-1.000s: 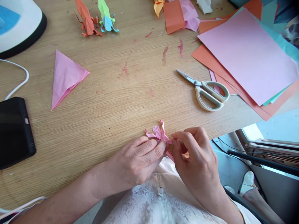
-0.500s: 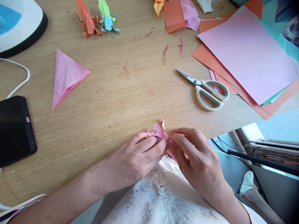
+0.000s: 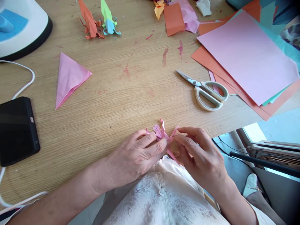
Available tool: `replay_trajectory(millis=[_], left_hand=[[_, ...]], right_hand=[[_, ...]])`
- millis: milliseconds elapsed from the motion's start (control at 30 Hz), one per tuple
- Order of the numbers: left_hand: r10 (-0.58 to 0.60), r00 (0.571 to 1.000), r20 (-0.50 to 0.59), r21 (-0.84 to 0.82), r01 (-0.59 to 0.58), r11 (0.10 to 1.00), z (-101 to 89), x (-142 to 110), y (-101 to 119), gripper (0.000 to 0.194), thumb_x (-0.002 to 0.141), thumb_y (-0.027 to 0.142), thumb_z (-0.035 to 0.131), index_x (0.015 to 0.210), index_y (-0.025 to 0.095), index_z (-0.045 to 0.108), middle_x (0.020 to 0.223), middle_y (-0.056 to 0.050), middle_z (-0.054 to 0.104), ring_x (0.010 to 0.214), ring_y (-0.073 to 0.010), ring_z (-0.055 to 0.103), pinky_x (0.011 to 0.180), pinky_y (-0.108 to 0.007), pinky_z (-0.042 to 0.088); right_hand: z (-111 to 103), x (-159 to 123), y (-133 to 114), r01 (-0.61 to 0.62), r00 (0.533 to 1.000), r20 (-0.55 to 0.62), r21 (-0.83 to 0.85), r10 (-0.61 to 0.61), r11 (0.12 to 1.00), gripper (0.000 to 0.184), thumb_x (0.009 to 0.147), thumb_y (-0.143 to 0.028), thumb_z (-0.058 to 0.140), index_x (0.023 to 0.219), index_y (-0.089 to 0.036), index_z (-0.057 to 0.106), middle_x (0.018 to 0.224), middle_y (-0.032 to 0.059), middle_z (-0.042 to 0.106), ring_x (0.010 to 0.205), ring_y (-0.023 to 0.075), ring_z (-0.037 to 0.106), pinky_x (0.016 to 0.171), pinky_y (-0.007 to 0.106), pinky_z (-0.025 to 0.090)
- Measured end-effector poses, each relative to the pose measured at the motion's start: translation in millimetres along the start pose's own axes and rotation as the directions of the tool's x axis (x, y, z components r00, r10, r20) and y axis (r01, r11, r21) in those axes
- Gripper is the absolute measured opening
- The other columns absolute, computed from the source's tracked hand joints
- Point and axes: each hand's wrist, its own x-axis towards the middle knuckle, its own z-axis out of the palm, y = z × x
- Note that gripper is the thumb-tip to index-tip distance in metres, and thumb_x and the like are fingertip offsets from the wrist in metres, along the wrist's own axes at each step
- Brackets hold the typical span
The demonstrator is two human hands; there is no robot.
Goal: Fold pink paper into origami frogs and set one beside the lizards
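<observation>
At the table's near edge, a pink origami figure (image 3: 162,132) with several thin folded limbs is held between my hands. My left hand (image 3: 137,157) pinches its body, the fingers closed over the left side and covering part of it. On the other side, the bent fingertips of my right hand (image 3: 202,153) are closed at the base of a pointed pink limb that sticks up and to the right. A narrow pink point hangs below, towards my lap. The scissors (image 3: 203,90) lie beyond my right hand, partly spread, blades pointing up and left.
A folded pink paper triangle (image 3: 71,81) lies left. Orange (image 3: 91,23) and green-blue origami figures (image 3: 109,20) stand at the back. Coloured sheets (image 3: 248,59) are stacked right. A black phone-like device (image 3: 18,131), white cable (image 3: 25,84) and white-and-blue iron-like object (image 3: 25,28) occupy the left.
My right fingers have shifted on the figure, and the pointed limb they covered before now shows, angled up and right. My left hand keeps its grip. The view has moved slightly.
</observation>
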Motion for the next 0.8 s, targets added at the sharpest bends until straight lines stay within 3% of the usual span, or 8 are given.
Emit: replay_trajectory(millis=[233,400,600,800], left_hand=[[0.013,1.000,0.000,-0.016,-0.013,1.000,-0.5,2.4,-2.1,0.043,0.098,0.009,0.042,0.139,0.011,0.053,0.141,-0.016,0.054,0.125,-0.0276,0.052,0.094,-0.042,0.049],[0.014,1.000,0.013,-0.029,-0.014,0.999,-1.1,2.5,-1.3,0.038,0.099,0.012,0.042,0.133,0.012,0.058,0.137,-0.014,0.058,0.125,-0.0283,0.052,0.096,-0.043,0.047],[0.020,0.996,-0.083,-0.022,-0.022,1.000,-0.7,3.6,-2.0,0.036,0.101,0.012,0.040,0.132,0.013,0.059,0.134,-0.014,0.061,0.123,-0.0251,0.055,0.098,-0.041,0.045],[0.023,0.989,-0.146,-0.023,-0.027,0.999,-1.4,5.5,-2.3,0.033,0.102,0.014,0.040,0.127,0.010,0.061,0.128,-0.016,0.065,0.115,-0.0240,0.061,0.092,-0.039,0.047]], right_hand=[[1.0,-2.6,1.2,-0.012,1.000,-0.014,0.006,0.012,1.000,0.031,0.092,-0.005,0.048,0.115,-0.020,0.063,0.114,0.0123,0.061,0.091,0.0192,0.064,0.074,0.033,0.056],[1.0,0.7,3.3,0.066,0.997,0.039,-0.116,-0.062,0.991,0.039,0.093,-0.011,0.054,0.131,-0.021,0.058,0.109,0.0116,0.055,0.071,0.0145,0.055,0.060,0.030,0.053],[-10.1,16.0,14.9,0.199,0.972,0.166,-0.195,-0.167,0.961,0.017,0.094,-0.017,0.055,0.105,-0.019,0.068,0.113,0.0141,0.060,0.083,0.0213,0.056,0.062,0.035,0.051],[-22.2,31.7,23.2,0.367,0.924,0.191,-0.210,-0.331,0.906,0.017,0.094,-0.016,0.052,0.098,-0.021,0.069,0.098,0.0078,0.068,0.075,0.0200,0.054,0.058,0.035,0.041]])
